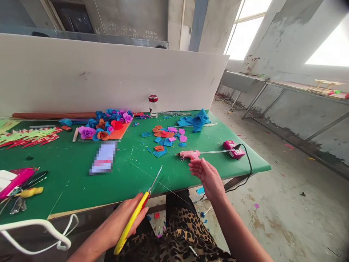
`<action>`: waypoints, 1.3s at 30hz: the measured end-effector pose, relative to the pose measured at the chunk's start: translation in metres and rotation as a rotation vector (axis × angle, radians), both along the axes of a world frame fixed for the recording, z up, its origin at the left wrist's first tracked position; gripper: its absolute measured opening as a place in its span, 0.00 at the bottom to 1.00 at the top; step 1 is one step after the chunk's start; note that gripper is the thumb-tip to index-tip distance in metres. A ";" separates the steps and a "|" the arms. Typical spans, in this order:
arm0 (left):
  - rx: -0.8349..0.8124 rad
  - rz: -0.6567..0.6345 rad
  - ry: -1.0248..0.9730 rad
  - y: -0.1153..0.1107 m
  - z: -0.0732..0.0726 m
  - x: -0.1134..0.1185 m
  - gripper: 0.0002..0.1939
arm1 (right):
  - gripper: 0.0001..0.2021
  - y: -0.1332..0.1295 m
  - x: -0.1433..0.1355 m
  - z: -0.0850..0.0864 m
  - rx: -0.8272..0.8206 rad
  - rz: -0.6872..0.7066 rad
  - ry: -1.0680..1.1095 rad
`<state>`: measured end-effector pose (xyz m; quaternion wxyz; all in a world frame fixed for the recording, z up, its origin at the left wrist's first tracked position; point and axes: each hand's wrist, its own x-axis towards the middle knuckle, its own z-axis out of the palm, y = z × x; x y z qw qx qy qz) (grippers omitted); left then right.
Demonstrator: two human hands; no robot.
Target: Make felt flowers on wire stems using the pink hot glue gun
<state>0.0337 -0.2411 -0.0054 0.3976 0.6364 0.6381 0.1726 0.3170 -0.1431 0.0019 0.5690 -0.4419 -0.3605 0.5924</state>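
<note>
My left hand is closed around scissors with long yellow-and-red handles, seen edge-on. Their narrow metal blades point up and away over the front edge of the green table. Farther right, my right hand is raised at the table edge with loosely bent fingers and nothing visible in them. Just beyond its fingertips lies a pink hot glue gun, a clear glue stick running out of its back. Whether the fingers touch the gun's handle, I cannot tell. A fine pale thread crosses behind the blades.
Cut crepe-paper pieces and crumpled blue paper lie mid-table. Paper flowers, a blurred-out rectangle and tools lie left. A jar stands before a white board. The pink power socket's black cable hangs right.
</note>
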 end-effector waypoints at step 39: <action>0.148 -0.207 -0.025 0.007 -0.009 0.010 0.28 | 0.12 -0.011 -0.073 -0.024 0.142 0.579 -0.242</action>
